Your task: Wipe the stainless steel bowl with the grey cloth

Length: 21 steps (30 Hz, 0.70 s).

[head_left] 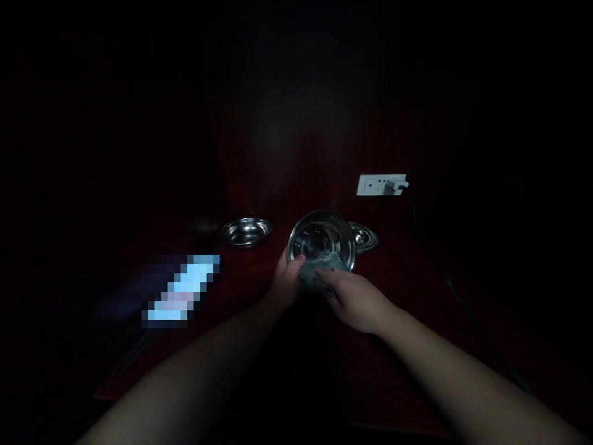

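A shiny steel bowl (pixel 319 238) is tilted toward me above a dark reddish table (pixel 278 154). My left hand (pixel 286 281) grips the bowl's near-left rim, thumb inside. My right hand (pixel 354 300) presses a grey cloth (pixel 315 272) against the bowl's lower rim, fingers closed on the cloth. The room is very dark, so fine detail is lost.
A second steel bowl (pixel 245 232) rests on the table to the left. Another steel dish (pixel 364 237) lies partly hidden behind the held bowl. A white socket strip (pixel 380 184) with a plug and dark cable sits at the back right. A glowing blurred screen (pixel 180 290) lies at left.
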Each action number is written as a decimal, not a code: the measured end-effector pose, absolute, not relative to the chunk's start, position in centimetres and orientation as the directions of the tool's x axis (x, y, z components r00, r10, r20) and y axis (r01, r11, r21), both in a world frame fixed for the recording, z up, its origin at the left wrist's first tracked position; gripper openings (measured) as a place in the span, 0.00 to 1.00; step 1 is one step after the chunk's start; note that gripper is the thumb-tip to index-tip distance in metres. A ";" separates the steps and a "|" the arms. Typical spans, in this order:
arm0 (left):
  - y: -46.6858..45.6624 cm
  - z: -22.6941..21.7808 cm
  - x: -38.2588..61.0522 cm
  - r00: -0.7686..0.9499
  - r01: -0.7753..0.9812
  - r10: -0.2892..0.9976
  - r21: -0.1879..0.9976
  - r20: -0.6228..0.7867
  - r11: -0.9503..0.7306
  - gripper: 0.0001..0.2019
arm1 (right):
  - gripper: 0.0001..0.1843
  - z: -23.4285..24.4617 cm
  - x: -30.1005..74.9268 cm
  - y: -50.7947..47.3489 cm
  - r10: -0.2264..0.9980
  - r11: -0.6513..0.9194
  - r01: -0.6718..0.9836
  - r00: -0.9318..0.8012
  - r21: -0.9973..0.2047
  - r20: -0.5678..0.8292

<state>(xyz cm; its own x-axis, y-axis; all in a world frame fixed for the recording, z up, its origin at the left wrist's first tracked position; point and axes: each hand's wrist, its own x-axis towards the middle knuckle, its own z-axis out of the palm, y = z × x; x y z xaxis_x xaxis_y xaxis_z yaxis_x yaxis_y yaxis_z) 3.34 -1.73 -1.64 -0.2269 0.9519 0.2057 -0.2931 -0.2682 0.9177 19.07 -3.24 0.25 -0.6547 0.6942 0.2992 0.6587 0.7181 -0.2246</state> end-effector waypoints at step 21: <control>-1.6 -2.2 3.4 -0.062 -0.431 0.985 0.886 0.159 -0.170 0.21 | 0.31 0.0 18.6 -3.9 0.622 0.778 0.502 -0.703 -0.379 0.345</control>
<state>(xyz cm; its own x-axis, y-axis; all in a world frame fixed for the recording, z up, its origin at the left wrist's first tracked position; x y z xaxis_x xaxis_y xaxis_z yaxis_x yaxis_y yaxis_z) 3.37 -1.56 -2.15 -0.0620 0.9854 0.1589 -0.4311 -0.1700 0.8861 18.62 -3.86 -0.04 -0.7033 0.6218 0.3447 0.5020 0.7776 -0.3786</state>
